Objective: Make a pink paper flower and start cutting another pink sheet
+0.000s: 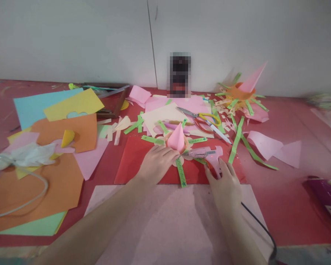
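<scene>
My left hand (157,162) rests on a red sheet (132,162), its fingers closed on the base of a paper flower (177,141) with a pink cone and green strips. My right hand (223,182) grips the handle of a pink glue gun (206,152), whose nozzle points left at the flower's base. A black cord (262,228) runs from the gun back along my right forearm. A large pink sheet (165,221) lies under both forearms.
Orange, yellow, blue and pink sheets (57,129) are piled at the left with a white cable (22,198). Scissors (206,121) lie behind the flower. A finished orange and pink flower (241,94) stands at the back right. A purple device (327,193) sits at the right edge.
</scene>
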A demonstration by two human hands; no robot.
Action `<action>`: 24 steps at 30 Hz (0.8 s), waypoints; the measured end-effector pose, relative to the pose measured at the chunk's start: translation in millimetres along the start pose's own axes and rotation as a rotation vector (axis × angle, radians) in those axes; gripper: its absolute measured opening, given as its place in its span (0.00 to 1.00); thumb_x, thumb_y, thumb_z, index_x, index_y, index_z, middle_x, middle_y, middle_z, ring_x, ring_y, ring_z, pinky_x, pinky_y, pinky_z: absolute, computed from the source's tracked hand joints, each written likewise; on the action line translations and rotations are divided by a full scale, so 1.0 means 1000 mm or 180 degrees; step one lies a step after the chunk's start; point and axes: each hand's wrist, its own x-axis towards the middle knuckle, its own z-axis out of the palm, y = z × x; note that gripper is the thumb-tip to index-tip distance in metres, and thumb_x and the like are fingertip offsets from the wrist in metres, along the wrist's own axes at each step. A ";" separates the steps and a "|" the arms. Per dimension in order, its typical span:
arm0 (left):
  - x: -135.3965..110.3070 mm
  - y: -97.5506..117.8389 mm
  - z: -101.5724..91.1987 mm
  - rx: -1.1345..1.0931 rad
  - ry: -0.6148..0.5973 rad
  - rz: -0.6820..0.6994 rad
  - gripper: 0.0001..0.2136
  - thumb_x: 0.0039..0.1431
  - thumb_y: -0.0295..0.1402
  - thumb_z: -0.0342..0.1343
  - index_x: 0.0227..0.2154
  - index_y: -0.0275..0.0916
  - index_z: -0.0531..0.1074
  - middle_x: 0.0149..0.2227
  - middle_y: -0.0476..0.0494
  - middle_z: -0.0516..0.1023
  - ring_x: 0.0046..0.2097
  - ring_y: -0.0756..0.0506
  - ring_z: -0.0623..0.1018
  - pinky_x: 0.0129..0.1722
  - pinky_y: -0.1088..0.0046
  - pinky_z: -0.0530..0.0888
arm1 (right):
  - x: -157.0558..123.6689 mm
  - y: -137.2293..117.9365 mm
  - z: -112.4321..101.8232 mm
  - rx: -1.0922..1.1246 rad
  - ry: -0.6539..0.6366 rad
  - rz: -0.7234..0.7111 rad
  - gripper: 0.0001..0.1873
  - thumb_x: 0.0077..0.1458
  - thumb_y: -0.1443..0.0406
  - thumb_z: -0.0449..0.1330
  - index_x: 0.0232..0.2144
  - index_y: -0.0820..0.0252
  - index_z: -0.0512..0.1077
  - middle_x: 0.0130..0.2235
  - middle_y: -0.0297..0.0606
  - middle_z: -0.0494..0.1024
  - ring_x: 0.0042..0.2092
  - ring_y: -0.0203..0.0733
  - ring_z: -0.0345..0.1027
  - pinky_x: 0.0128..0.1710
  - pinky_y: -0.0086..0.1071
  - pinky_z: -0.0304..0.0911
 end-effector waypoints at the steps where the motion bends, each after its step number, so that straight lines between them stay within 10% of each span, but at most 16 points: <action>1: 0.000 0.001 -0.001 0.0022 0.0018 0.0034 0.10 0.60 0.27 0.45 0.28 0.38 0.70 0.28 0.50 0.77 0.31 0.51 0.74 0.34 0.73 0.67 | 0.000 0.000 0.000 -0.0009 -0.0001 -0.0008 0.25 0.50 0.53 0.50 0.47 0.58 0.67 0.43 0.43 0.71 0.33 0.41 0.67 0.22 0.30 0.54; 24: -0.001 0.003 0.000 -0.0103 0.0067 0.0004 0.06 0.56 0.23 0.48 0.32 0.37 0.69 0.28 0.51 0.77 0.32 0.50 0.75 0.36 0.71 0.68 | 0.001 -0.001 0.000 0.0067 -0.0058 0.0055 0.26 0.50 0.51 0.50 0.47 0.59 0.67 0.45 0.44 0.71 0.33 0.42 0.67 0.23 0.30 0.55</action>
